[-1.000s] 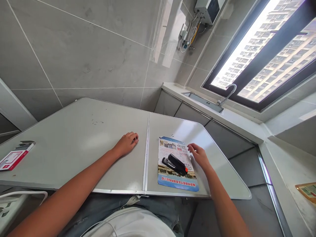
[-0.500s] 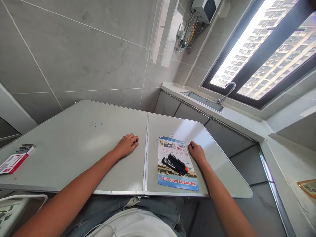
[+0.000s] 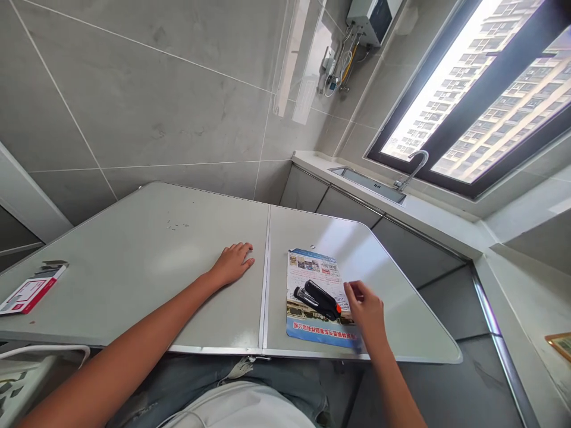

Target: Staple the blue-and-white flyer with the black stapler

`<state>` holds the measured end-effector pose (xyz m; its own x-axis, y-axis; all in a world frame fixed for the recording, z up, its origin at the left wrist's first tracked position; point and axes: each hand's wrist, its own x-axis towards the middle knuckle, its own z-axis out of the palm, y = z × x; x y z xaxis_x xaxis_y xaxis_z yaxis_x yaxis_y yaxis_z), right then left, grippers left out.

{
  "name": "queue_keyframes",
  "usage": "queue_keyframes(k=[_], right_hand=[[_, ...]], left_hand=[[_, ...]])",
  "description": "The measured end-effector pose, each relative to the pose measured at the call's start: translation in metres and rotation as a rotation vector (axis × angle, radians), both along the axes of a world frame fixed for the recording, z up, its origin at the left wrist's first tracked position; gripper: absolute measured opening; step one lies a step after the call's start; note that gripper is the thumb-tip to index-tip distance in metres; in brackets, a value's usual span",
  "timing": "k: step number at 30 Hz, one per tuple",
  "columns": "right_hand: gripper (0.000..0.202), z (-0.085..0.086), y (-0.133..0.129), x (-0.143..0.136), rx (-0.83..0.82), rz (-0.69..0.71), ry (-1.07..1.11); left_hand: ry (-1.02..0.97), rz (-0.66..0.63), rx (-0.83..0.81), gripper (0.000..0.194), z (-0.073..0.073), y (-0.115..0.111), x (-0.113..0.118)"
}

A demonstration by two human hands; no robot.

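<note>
My left hand [image 3: 231,263] lies palm down on the table left of the seam, its fingers stretched out and holding nothing. My right hand [image 3: 366,306] is raised at the right edge of a printed leaflet [image 3: 310,329], thumb and fingers bent but apart, with nothing visible between them. A black stapler [image 3: 317,299] with an orange end lies slantwise on the leaflet, a short way left of my right fingertips. Whether that hand touches the paper is hard to tell.
The pale folding table [image 3: 134,261] has a metal seam [image 3: 266,273]. At its far left lies a red and white box [image 3: 33,290] with dark strips at its end. Tiny staple-like bits [image 3: 177,225] are scattered farther back. A sink [image 3: 370,183] is set beyond, under the window.
My right hand has moved toward me and lifted from beside the leaflet to over its right edge. My left fingers have straightened from a loose curl. The stapler stays put.
</note>
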<state>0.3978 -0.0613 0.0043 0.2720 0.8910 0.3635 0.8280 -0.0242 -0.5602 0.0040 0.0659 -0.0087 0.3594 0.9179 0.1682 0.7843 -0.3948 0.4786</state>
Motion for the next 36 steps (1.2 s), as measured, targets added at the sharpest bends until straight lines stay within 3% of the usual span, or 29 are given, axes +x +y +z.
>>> queue_keyframes(k=[3, 6, 9, 13, 15, 18, 22, 26, 31, 36], right_hand=[[0.045, -0.013, -0.052, -0.037, 0.099, -0.020, 0.021], [0.074, -0.026, -0.068, -0.061, 0.049, 0.026, -0.030], [0.080, -0.033, -0.049, -0.061, -0.003, 0.137, -0.011], [0.051, -0.034, -0.014, -0.037, -0.086, 0.280, 0.103], [0.044, -0.030, -0.003, -0.023, -0.151, 0.359, 0.153], [0.045, -0.021, 0.007, -0.008, -0.207, 0.441, 0.196], [0.047, -0.011, 0.014, -0.008, -0.266, 0.534, 0.253], [0.049, -0.005, 0.011, -0.039, -0.275, 0.647, 0.294], [0.046, -0.006, 0.005, -0.090, -0.200, 0.720, 0.259], [0.044, -0.004, 0.001, -0.139, -0.191, 0.770, 0.229]], left_hand=[[0.044, 0.010, -0.045, 0.022, 0.004, 0.005, 0.020], [0.037, -0.043, -0.067, 0.025, 0.009, 0.017, 0.053], [0.025, -0.045, -0.039, 0.034, 0.011, 0.032, 0.092], [-0.004, -0.035, -0.030, 0.026, 0.009, 0.040, 0.134], [-0.027, -0.047, -0.034, 0.016, 0.011, 0.037, 0.147], [-0.058, -0.031, -0.044, 0.021, 0.022, 0.024, 0.154], [-0.070, 0.011, -0.036, 0.027, 0.043, 0.000, 0.141], [-0.116, 0.075, -0.031, 0.025, 0.056, -0.018, 0.110], [-0.245, 0.091, 0.000, 0.019, 0.056, -0.026, 0.060], [-0.382, 0.063, 0.013, 0.020, 0.049, -0.014, 0.003]])
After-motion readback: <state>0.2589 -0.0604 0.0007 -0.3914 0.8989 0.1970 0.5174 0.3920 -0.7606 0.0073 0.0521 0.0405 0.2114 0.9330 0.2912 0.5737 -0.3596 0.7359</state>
